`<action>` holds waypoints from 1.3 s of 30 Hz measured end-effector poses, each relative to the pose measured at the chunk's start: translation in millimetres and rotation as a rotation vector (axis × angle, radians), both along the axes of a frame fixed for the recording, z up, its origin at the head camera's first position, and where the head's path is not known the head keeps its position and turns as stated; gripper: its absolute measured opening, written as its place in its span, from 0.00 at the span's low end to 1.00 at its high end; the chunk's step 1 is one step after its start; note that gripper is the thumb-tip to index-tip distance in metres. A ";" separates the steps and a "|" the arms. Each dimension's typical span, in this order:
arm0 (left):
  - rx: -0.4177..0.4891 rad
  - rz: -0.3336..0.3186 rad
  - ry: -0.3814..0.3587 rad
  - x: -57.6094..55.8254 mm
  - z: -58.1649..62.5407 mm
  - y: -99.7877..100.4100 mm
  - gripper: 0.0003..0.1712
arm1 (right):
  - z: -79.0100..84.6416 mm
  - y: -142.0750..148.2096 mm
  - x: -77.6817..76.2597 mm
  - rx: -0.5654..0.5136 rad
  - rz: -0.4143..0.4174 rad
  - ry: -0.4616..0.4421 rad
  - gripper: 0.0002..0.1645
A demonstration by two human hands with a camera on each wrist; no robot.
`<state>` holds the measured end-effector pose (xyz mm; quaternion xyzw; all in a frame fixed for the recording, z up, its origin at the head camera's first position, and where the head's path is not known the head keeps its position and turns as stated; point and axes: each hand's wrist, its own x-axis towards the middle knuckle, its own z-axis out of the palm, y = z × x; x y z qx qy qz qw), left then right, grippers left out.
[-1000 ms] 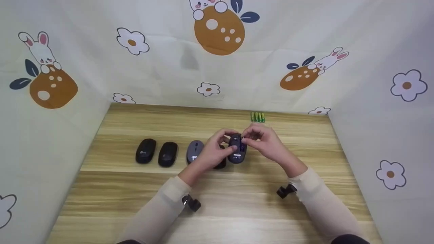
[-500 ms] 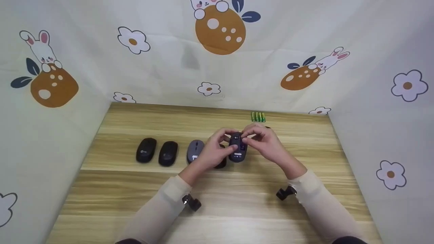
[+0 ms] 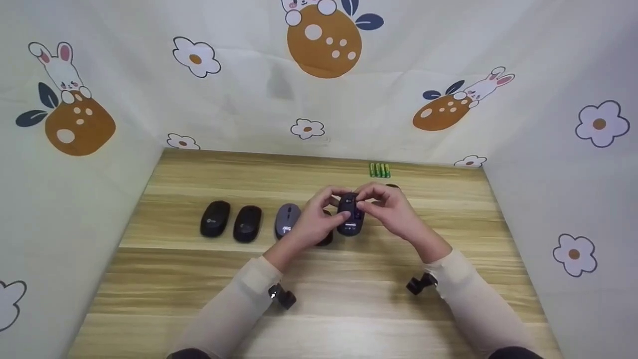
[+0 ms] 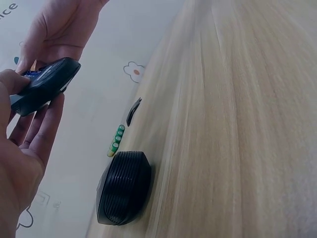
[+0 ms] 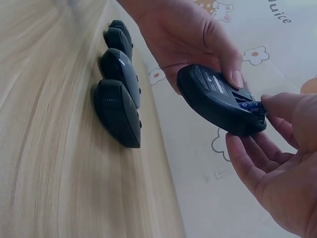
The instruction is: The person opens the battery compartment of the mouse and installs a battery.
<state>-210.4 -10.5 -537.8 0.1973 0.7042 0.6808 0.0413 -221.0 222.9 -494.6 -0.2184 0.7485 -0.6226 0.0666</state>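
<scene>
My left hand (image 3: 319, 219) grips a dark computer mouse (image 3: 350, 228) turned underside up, its thumb on the underside beside the open battery slot. The mouse is held above the table. In the right wrist view a blue battery (image 5: 250, 106) lies in that slot, with one end tilted up at the mouse's edge. My right hand (image 3: 391, 207) pinches this end with its thumb, and its other fingers lie curled under the mouse (image 5: 213, 104). The fingertips partly hide the slot in the head view.
Black mice (image 3: 215, 219) and a grey mouse (image 3: 286, 219) stand in a row on the wooden table (image 3: 349, 289); the nearest black one (image 3: 326, 239) is partly hidden by my left hand. Green batteries (image 3: 380, 170) lie at the back, near a thin black cover (image 4: 133, 111). Patterned cloth walls surround the table.
Both hands stay nearly still around the mouse. A black edge behind my right hand has come into view. The whole head view has shifted slightly.
</scene>
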 end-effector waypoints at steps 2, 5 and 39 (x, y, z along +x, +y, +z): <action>0.001 0.006 0.003 -0.4 0.4 0.3 0.26 | 0.4 -0.1 0.1 -0.005 -0.003 0.003 0.06; 0.000 0.017 0.005 -0.7 0.4 0.8 0.26 | 0.4 -0.5 0.7 -0.006 -0.011 0.007 0.05; 0.010 0.004 0.029 -1.0 -0.7 5.4 0.27 | -9.4 -2.7 2.8 0.003 -0.074 0.134 0.09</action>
